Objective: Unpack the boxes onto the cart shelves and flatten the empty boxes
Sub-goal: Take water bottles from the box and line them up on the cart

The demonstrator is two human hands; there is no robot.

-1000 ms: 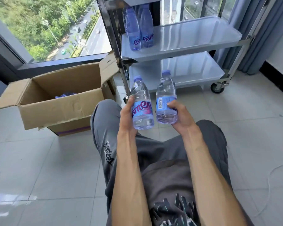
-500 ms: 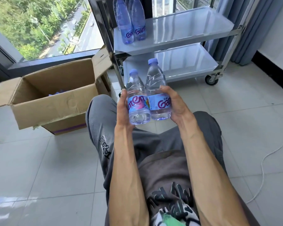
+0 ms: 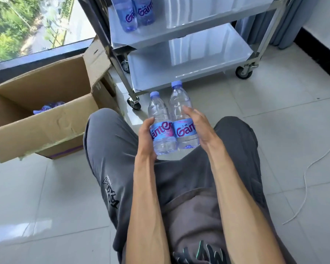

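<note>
Two clear water bottles with blue labels and blue caps stand side by side above my lap. My left hand (image 3: 145,137) grips the left bottle (image 3: 161,126) and my right hand (image 3: 199,127) grips the right bottle (image 3: 181,119); the bottles touch. The steel cart (image 3: 189,58) stands just ahead, its lower shelf bare. Two more bottles (image 3: 134,13) stand at the left end of its middle shelf. An open cardboard box (image 3: 46,115) sits on the floor to my left, with purple-wrapped contents showing inside.
My knees in grey shorts frame the bottles. A cart caster (image 3: 134,103) is close to my left knee. A thin white cord (image 3: 305,180) lies on the tiles at the right. A window runs behind the box; curtains hang at the back right.
The two bottles, apart a second ago, have come together and now touch. My view has tipped downward and closer to the cart's lower shelf.
</note>
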